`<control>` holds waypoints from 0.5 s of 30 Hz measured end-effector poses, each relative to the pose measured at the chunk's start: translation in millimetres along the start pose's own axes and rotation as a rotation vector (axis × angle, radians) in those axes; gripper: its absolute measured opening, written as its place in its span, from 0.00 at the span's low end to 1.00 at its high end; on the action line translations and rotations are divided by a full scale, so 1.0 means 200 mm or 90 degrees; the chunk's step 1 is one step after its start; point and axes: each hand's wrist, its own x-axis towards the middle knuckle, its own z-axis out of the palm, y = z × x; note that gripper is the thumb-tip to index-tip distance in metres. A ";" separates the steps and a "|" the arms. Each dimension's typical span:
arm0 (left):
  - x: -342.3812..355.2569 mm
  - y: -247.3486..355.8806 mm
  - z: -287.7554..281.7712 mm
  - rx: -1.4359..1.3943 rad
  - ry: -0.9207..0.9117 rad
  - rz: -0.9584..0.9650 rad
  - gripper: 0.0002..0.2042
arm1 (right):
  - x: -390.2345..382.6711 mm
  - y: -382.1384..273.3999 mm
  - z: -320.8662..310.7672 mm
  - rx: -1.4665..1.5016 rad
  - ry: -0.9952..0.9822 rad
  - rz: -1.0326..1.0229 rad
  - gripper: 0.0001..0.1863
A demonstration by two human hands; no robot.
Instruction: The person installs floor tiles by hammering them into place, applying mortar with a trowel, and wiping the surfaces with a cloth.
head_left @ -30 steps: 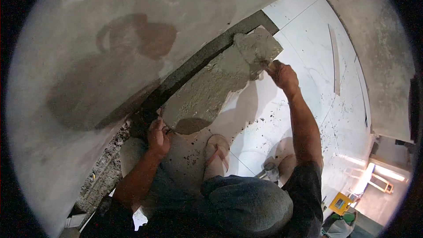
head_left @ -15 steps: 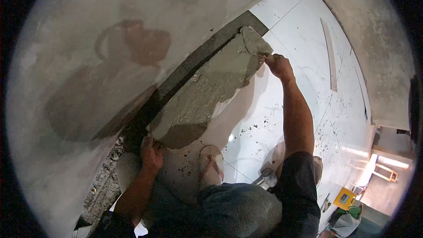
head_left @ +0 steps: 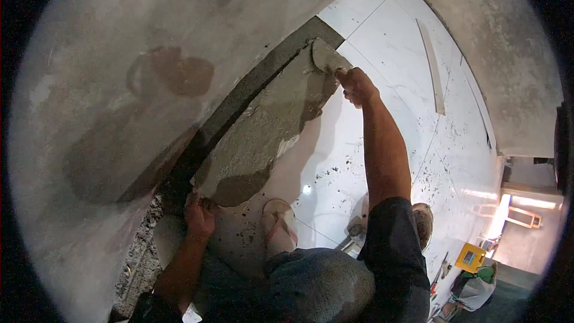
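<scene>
A long tile coated with wet grey mortar (head_left: pixel 251 122) extends away from me beside the wall, its coated face up. My left hand (head_left: pixel 200 216) is closed on the tile's near left corner, thumb at the edge. At the far end, my right hand (head_left: pixel 357 87) is closed around the handle of a trowel; the grip is mostly hidden by the fingers. The mortar-smeared trowel blade (head_left: pixel 329 58) lies against the coating at the tile's far end. Mortar covers most of the tile, with a ragged right border.
A dark grey strip of bedding (head_left: pixel 239 90) runs between tile and wall (head_left: pixel 107 78). White floor tiles (head_left: pixel 382 125) with scattered crumbs lie right. A thin pale strip (head_left: pixel 431 66) rests on them. A yellow device (head_left: pixel 470 257) and a sack (head_left: pixel 475 290) stand at lower right.
The whole view has shifted slightly, so most things appear further left. The trowel stays at the tile's far end, and both hands keep their grips.
</scene>
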 end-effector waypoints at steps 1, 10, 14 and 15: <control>0.00 0.01 0.00 0.001 -0.089 0.007 0.17 | -0.06 0.01 -0.03 0.050 -0.055 0.023 0.26; -0.06 0.06 0.12 0.063 0.060 0.058 0.28 | -0.68 0.18 -0.05 -0.085 -0.126 -0.044 0.27; -0.06 0.08 0.14 0.013 0.093 0.038 0.31 | -0.57 0.30 -0.19 0.090 -0.064 -0.014 0.28; -0.05 0.08 0.14 0.012 0.084 0.036 0.32 | -0.50 0.31 -0.22 0.101 -0.055 0.015 0.28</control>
